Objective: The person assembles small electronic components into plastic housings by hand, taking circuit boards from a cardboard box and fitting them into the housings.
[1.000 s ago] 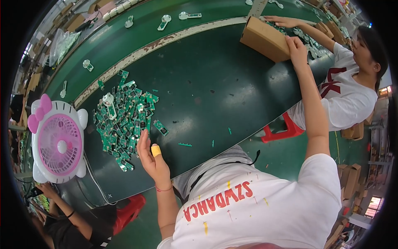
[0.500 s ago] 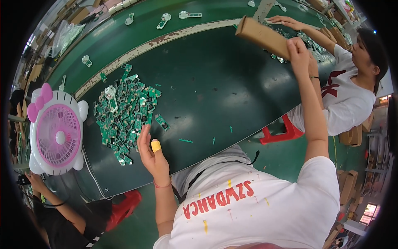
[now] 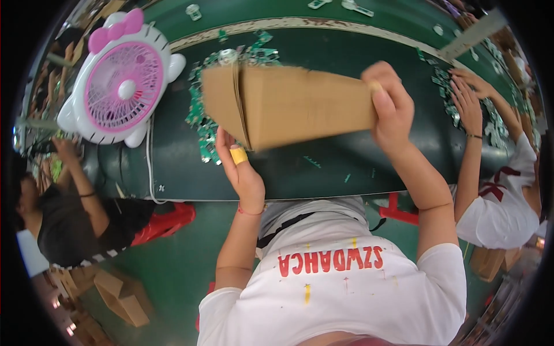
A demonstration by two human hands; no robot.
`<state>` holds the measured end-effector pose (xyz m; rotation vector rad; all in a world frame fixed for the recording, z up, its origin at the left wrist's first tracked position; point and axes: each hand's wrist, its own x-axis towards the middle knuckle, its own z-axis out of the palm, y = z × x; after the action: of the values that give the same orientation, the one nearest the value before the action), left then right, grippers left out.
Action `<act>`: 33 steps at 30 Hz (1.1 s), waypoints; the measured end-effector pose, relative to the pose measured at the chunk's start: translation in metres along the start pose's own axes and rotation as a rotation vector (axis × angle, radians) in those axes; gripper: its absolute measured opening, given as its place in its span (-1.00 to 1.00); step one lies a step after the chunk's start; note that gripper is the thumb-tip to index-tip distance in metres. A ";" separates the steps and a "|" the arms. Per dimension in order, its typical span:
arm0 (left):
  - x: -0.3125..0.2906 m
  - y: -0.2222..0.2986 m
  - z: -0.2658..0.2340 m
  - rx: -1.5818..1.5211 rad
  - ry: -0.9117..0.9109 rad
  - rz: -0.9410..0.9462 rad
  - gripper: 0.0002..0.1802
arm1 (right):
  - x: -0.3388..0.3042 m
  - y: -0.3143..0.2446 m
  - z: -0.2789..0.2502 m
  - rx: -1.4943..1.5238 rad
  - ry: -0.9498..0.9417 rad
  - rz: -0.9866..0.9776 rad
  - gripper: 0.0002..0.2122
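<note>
A brown cardboard box [image 3: 306, 106], blurred by motion, stretches across the view above the table, its flap end to the left. My right hand [image 3: 392, 106] grips the narrow right end, thumb on top. My left hand [image 3: 245, 179], with a yellow wrap on one digit, is raised under the flap end. Its visible fingers are outstretched; their tips are partly hidden at the cardboard's edge, so I cannot tell whether they touch it. Behind the box lies a pile of green circuit boards [image 3: 209, 138], mostly covered by it.
A pink and white fan [image 3: 124, 86] stands on the left of the dark table [image 3: 277, 179]. White-cased boards [image 3: 356, 8] lie on the green strip beyond the pale rail [image 3: 311, 23]. At right, a co-worker's hands [image 3: 468, 98] are over more boards. Another person [image 3: 75, 213] sits at left.
My right hand has swung the cardboard box leftward and nearer, from the far right to over the board pile. My left hand stays by the pile. The view has turned rightward.
</note>
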<state>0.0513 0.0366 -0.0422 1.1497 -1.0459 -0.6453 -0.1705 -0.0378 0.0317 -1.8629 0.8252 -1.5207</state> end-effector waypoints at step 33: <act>0.022 0.001 -0.015 0.419 -0.117 0.085 -0.55 | 0.372 -0.136 -0.250 -1.306 0.747 -0.856 -0.71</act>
<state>0.0737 0.0242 -0.0346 1.4306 -1.3652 -0.4397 -0.3461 -0.2538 0.4090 -2.7675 1.8162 -2.6721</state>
